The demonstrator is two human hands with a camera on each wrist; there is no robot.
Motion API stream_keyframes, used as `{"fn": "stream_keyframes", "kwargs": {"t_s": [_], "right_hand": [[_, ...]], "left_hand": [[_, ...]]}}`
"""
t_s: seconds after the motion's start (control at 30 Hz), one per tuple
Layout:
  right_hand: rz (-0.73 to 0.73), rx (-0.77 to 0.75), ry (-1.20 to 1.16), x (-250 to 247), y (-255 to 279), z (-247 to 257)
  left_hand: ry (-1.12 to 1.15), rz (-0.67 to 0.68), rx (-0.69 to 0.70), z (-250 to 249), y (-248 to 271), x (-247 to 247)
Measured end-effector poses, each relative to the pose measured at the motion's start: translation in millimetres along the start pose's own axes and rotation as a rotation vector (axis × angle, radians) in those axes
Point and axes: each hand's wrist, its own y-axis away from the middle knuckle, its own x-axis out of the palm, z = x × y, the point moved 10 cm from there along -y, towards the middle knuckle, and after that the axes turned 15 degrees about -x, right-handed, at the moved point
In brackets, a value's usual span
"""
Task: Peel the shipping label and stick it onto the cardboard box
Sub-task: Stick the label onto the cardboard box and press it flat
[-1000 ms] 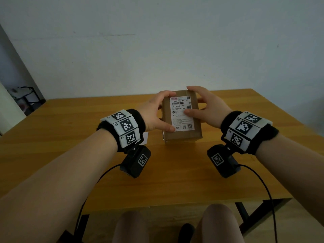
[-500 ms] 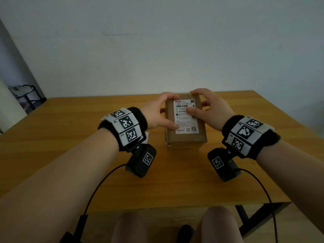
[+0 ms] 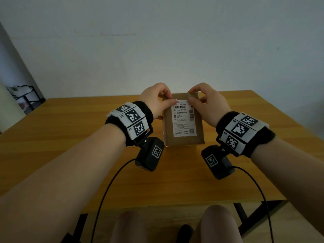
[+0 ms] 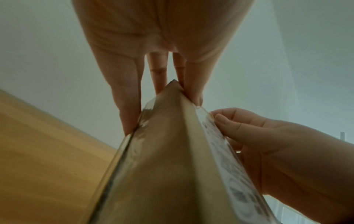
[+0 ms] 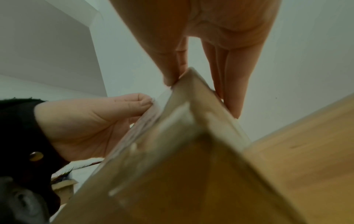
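Head view: both hands have moved up from mid-label to the far corners of the white printed shipping label [image 3: 183, 118] on the small brown cardboard box [image 3: 184, 140] (box sits on the wooden worktop [image 3: 70, 137]). Left hand [image 3: 156, 100] & right hand [image 3: 207, 104] pinch box + label edges, so sticking looks nearly done.

One cardboard box [image 3: 183, 137] stands on one wooden surface [image 3: 70, 137]. One shipping label [image 3: 183, 120] lies on the box's top face. Two hands are in view, the left hand [image 3: 154, 102] and the right hand [image 3: 208, 104]. Each wrist wears one marker band, two in all [image 3: 131, 120], and under each hangs one black camera unit, two in all [image 3: 150, 153]. Two black cables [image 3: 108, 186] trail from them. One dark rack [image 3: 24, 95] stands at far left.
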Motion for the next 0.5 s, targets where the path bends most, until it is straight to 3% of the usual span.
{"fn": "stream_keyframes", "kwargs": {"t_s": [0.5], "right_hand": [[-0.038, 0.008, -0.018, -3.0, 0.3, 2.2]], "left_hand": [[-0.012, -0.014, 0.024, 0.6, 3.2, -2.2]]}}
